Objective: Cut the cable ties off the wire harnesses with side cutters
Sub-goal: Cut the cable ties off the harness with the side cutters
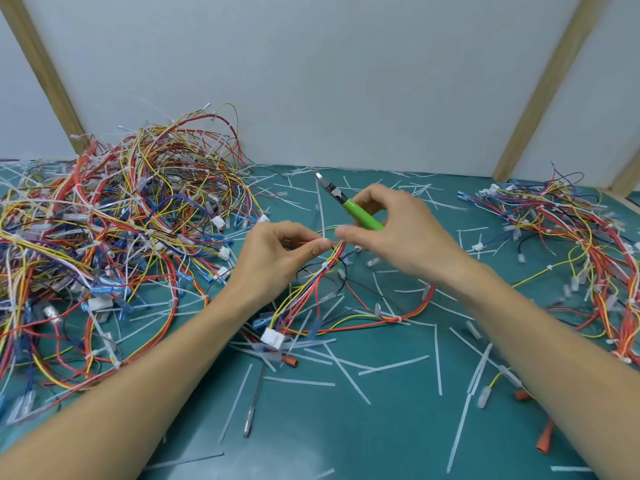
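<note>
The light is even and soft, bright enough with no hard glare anywhere. My forearms throw only faint, diffuse shadows onto the green mat (346, 427). The wide lens bends the wooden posts (45, 77) outward near the edges. Everything looks slightly smeared; the wire pile (114, 230) at my left is softest, and fine detail blurs toward the corners.

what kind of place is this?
Likely a wire-harness rework bench: a big harness pile on a green mat, cut tie strips strewn about, green-handled side cutters in the right hand.
</note>
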`<act>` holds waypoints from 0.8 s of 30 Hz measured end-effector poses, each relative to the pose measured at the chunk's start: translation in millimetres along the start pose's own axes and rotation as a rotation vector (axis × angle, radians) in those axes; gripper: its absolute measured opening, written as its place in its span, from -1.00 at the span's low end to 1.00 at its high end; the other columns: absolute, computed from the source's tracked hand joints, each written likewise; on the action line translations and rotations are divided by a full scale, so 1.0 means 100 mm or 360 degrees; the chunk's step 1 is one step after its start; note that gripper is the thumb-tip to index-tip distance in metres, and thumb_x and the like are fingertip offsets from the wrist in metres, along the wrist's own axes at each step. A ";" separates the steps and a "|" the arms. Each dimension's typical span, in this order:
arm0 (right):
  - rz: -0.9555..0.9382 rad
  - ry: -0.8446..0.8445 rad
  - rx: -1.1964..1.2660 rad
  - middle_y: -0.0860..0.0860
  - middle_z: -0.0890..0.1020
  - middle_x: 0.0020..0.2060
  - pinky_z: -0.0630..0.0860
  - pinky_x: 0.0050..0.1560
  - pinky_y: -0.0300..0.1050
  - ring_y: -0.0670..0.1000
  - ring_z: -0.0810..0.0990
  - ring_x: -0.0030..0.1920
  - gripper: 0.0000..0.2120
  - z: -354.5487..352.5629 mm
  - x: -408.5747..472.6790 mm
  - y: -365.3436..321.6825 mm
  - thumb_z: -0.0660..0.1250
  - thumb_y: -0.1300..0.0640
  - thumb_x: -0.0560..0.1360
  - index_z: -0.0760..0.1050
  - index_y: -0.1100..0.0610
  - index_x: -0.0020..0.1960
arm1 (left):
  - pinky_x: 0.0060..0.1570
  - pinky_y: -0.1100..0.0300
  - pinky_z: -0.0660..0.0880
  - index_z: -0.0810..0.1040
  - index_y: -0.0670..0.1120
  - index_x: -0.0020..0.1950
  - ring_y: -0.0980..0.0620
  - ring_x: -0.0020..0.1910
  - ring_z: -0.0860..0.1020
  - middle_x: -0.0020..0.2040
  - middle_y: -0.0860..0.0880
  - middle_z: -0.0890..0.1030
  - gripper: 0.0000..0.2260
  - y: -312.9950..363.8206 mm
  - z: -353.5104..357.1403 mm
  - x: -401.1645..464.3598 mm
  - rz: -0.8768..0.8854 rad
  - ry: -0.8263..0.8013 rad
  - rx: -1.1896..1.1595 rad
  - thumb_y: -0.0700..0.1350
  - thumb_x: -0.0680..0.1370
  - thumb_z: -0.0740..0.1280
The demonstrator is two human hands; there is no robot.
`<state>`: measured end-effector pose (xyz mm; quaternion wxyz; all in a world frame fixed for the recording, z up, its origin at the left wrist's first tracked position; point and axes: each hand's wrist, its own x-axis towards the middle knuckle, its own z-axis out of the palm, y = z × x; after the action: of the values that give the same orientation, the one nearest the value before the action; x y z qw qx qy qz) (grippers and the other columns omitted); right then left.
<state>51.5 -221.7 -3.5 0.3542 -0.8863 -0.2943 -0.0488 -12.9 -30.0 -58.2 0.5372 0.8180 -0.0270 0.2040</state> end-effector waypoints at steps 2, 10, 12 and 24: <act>0.0013 0.0047 0.0012 -0.20 0.70 -0.15 0.58 0.04 -0.03 -0.22 0.64 -0.19 -0.67 -0.12 0.03 0.01 0.52 -0.28 0.39 0.61 -0.08 -0.03 | -0.36 0.36 0.36 0.71 -0.06 -0.19 0.19 -0.41 0.46 -0.37 0.01 0.64 -0.87 -0.02 0.00 0.00 -0.0056 0.0035 -0.0041 -0.02 0.47 0.53; -0.0022 -0.0239 -0.0418 -0.42 0.63 -0.24 0.57 0.00 -0.02 -0.23 0.62 -0.15 -0.60 -0.58 0.04 0.02 0.47 -0.45 0.24 0.67 -0.21 -0.09 | -0.18 0.35 0.41 0.66 -0.12 -0.06 0.17 -0.25 0.50 -0.21 0.01 0.64 -0.90 -0.02 0.01 0.01 0.0051 0.0007 0.0205 -0.10 0.58 0.43; -0.0054 -0.0267 -0.0470 -0.37 0.65 -0.20 0.58 0.07 0.04 -0.15 0.63 -0.08 -0.63 -0.60 0.04 0.02 0.48 -0.41 0.25 0.66 -0.20 -0.08 | -0.10 0.31 0.44 0.64 -0.12 -0.03 0.15 -0.20 0.52 -0.18 0.01 0.63 -0.92 0.00 0.02 0.01 0.0069 -0.0019 0.0243 -0.13 0.60 0.40; -0.0174 -0.0256 -0.0483 -0.28 0.65 -0.16 0.57 0.07 0.06 -0.09 0.61 -0.05 -0.61 -0.51 0.03 0.02 0.44 -0.41 0.24 0.63 -0.20 -0.08 | -0.16 0.40 0.39 0.57 -0.17 -0.07 0.26 -0.24 0.48 -0.22 0.13 0.57 -0.91 0.05 0.04 -0.02 0.0146 0.0077 0.0350 -0.17 0.59 0.41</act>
<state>61.9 -254.8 34.1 0.1886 -0.9133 -0.3588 -0.0409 -15.1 -36.0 -55.5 0.4348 0.8647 -0.0290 0.2497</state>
